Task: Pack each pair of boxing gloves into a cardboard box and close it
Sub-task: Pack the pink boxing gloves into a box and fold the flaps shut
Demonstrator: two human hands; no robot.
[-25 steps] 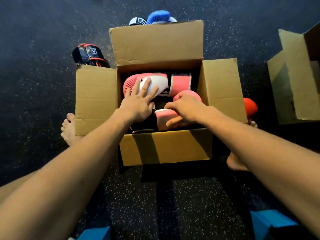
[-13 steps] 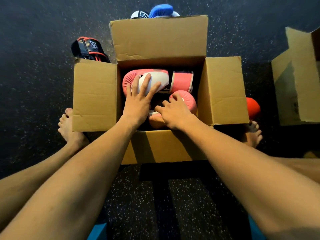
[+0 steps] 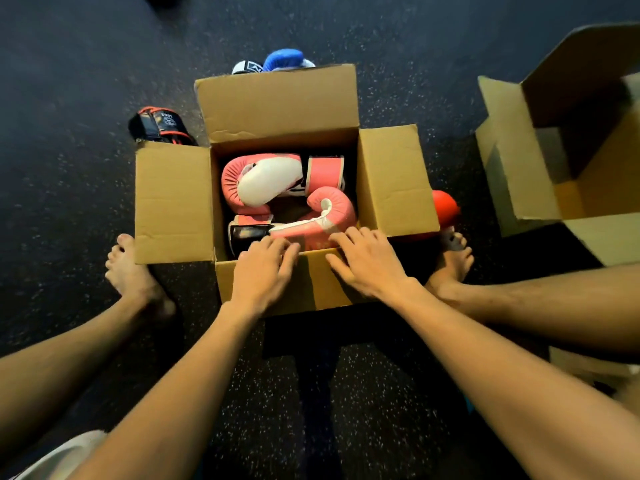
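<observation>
An open cardboard box [image 3: 173,202] stands on the dark floor between my bare feet, its flaps spread outward. Two pink and white boxing gloves lie inside: one [image 3: 266,181] at the back, the other [image 3: 325,216] curled along the front. My left hand [image 3: 265,271] rests with spread fingers on the near flap's top edge, fingertips touching the front glove's cuff. My right hand [image 3: 363,259] lies beside it on the same edge, fingers apart, holding nothing.
A black and red glove [image 3: 159,124] lies behind the left flap. A blue glove [image 3: 284,58] and a black and white one [image 3: 247,66] peek over the far flap. A red glove [image 3: 445,207] sits right of the box. Another open cardboard box [image 3: 540,161] stands at right.
Both hands have pulled back out of the box, off the pink gloves, to the near flap's edge. The view has risen and shifted.
</observation>
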